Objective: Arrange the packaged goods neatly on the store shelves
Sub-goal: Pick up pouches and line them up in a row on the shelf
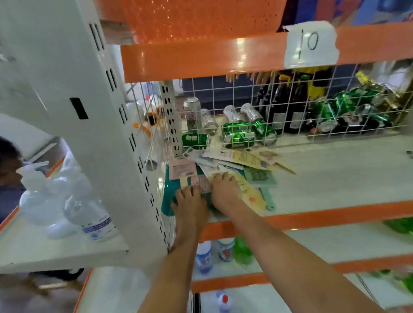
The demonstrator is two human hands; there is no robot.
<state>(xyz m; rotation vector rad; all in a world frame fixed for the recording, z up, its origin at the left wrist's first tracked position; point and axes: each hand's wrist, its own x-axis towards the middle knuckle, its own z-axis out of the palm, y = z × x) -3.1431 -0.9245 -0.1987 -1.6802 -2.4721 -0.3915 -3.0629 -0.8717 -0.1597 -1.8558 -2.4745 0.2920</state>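
Clear plastic spray bottles (pixel 69 203) stand on the white side shelf. Left hand (pixel 190 203) and right hand (pixel 225 190) lie palm-down, fingers spread, gripping nothing, pressing flat carded packages (pixel 201 177) on the white orange-edged shelf (pixel 342 179). Behind white wire mesh (pixel 281 107), green cans (pixel 238 134) lie toppled.

A handwritten "10" is showing on a white tag (pixel 310 43) taped to the orange shelf edge (pixel 197 59), above and right of both hands. Other print is too blurred to read.
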